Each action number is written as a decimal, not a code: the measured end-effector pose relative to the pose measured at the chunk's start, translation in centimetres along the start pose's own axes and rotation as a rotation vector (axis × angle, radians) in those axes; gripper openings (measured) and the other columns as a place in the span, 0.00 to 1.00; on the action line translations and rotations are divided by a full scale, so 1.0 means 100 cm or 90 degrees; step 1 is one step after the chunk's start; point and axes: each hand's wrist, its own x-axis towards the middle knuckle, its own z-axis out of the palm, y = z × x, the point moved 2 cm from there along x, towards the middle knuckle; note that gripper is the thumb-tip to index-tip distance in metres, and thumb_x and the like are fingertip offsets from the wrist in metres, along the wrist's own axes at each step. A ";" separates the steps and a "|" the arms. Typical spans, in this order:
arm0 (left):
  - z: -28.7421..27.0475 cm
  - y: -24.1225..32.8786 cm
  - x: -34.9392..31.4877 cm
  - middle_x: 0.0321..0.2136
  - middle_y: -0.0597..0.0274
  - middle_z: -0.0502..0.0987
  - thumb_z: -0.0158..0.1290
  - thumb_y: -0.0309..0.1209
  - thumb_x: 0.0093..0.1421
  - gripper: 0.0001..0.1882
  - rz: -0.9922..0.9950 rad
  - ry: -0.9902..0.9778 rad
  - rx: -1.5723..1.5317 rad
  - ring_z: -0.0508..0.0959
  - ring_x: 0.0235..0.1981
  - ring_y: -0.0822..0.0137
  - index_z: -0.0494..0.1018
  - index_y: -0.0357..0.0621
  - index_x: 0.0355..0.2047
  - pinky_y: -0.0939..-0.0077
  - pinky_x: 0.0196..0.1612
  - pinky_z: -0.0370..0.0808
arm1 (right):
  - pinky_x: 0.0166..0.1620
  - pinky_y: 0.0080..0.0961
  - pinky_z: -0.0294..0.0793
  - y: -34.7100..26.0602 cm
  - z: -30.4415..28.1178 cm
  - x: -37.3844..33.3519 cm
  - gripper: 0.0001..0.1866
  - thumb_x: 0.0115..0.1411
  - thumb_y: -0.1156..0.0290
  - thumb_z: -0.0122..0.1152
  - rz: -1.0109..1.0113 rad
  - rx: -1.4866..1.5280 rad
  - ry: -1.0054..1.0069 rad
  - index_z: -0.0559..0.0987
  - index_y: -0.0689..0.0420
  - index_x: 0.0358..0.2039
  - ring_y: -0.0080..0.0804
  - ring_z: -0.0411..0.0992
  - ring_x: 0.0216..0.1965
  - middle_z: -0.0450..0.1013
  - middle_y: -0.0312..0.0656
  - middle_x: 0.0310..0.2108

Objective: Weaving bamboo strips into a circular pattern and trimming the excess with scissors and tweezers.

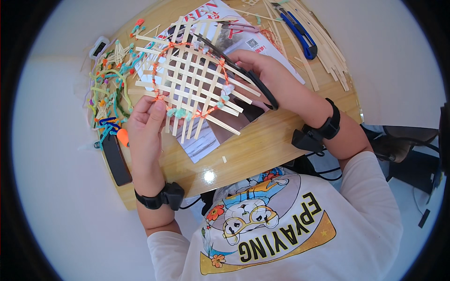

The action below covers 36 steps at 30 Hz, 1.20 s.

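Observation:
My left hand pinches the lower left edge of a woven bamboo-strip lattice, thumb on top. Orange yarn knotted with tufts of mint and white runs in a ring around the weave, and the strip ends stick out past it. In my right hand is a pair of scissors with black handles. Their dark blades reach to the lattice's upper right, over or beside the strip ends; whether they touch a strip, I cannot tell. The fingers of my right hand are partly hidden behind the scissors and strips.
Printed magazine pages lie under the lattice. At the left are a heap of coloured yarn scraps, an orange cap-like piece and a black oblong object. A blue utility knife lies near loose bamboo strips at the upper right.

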 end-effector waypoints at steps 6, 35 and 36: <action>0.016 0.001 -0.004 0.36 0.61 0.77 0.47 0.33 0.64 0.18 -0.012 0.039 -0.080 0.78 0.31 0.76 0.65 0.36 0.51 0.81 0.30 0.75 | 0.34 0.14 0.68 -0.003 0.001 -0.001 0.19 0.56 0.68 0.63 0.060 -0.014 0.037 0.71 0.59 0.46 0.15 0.68 0.31 0.74 0.36 0.29; 0.016 0.011 -0.001 0.32 0.64 0.76 0.48 0.32 0.63 0.15 0.004 0.076 -0.010 0.73 0.23 0.79 0.67 0.35 0.45 0.85 0.23 0.69 | 0.28 0.12 0.65 -0.009 -0.002 -0.005 0.16 0.56 0.71 0.60 0.155 -0.033 0.028 0.72 0.58 0.45 0.13 0.67 0.28 0.73 0.34 0.27; 0.014 0.012 -0.003 0.31 0.63 0.76 0.48 0.32 0.63 0.14 0.004 0.058 -0.009 0.72 0.22 0.79 0.68 0.35 0.45 0.85 0.22 0.69 | 0.29 0.12 0.65 -0.011 0.000 -0.004 0.16 0.57 0.70 0.60 0.111 -0.057 0.025 0.72 0.58 0.45 0.12 0.66 0.28 0.73 0.34 0.27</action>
